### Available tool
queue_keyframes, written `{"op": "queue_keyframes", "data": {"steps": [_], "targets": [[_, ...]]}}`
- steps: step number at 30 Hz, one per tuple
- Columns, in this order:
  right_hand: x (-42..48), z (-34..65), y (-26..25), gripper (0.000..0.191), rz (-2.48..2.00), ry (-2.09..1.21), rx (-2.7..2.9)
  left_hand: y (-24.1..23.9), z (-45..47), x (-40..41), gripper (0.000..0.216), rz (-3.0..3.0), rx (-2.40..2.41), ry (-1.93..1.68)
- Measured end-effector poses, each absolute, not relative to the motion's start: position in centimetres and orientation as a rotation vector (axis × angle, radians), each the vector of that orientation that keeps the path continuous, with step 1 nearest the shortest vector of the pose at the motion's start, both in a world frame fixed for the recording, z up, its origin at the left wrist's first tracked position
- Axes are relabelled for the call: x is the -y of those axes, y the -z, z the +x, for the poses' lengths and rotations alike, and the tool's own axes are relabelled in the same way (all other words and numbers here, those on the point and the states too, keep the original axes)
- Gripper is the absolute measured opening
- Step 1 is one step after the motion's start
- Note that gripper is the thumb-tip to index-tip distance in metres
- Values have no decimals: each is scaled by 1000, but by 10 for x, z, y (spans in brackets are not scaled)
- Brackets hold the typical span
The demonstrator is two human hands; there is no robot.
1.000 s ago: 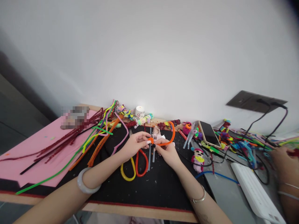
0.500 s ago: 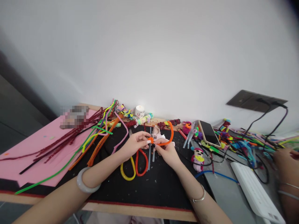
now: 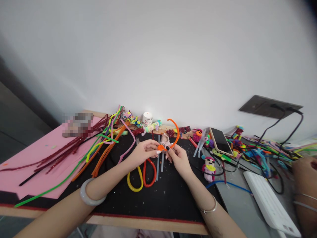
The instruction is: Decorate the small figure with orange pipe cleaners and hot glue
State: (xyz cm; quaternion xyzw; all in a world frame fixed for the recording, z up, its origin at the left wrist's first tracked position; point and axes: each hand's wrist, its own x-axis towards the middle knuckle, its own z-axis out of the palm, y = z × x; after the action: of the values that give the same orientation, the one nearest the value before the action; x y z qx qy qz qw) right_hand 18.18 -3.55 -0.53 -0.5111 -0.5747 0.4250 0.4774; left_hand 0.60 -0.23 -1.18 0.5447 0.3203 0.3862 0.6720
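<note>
An orange pipe cleaner [image 3: 177,130] is pinched between my two hands above the black mat [image 3: 163,201]. My left hand [image 3: 146,152] grips its coiled end with thumb and fingertips. My right hand [image 3: 178,158] holds the strand close beside the coil, and the free tail curves up and back to the left. Below my left hand lie scissors with one yellow and one red handle [image 3: 150,173]; their blades are mostly hidden. Translucent glue sticks [image 3: 158,167] and a whitish crumpled piece [image 3: 165,139] lie beneath and behind my hands.
Loose pipe cleaners [image 3: 104,145] spread over a pink sheet [image 3: 32,158] at left. At right are a phone [image 3: 221,141], a small pipe-cleaner doll [image 3: 209,168], a white power strip [image 3: 269,201] and black cables. Another person's hand [image 3: 305,178] rests at the right edge.
The orange pipe cleaner's free tail has swung upward and left. My right hand has turned slightly at the coil, while my left hand stays nearly in place.
</note>
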Motion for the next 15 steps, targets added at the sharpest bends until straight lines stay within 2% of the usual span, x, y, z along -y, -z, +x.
{"op": "queue_keyframes", "data": {"steps": [15], "targets": [[37, 182, 6, 26, -1250, -1080, 1493, 9, 7, 4, 20, 1309, -681, -788]]}}
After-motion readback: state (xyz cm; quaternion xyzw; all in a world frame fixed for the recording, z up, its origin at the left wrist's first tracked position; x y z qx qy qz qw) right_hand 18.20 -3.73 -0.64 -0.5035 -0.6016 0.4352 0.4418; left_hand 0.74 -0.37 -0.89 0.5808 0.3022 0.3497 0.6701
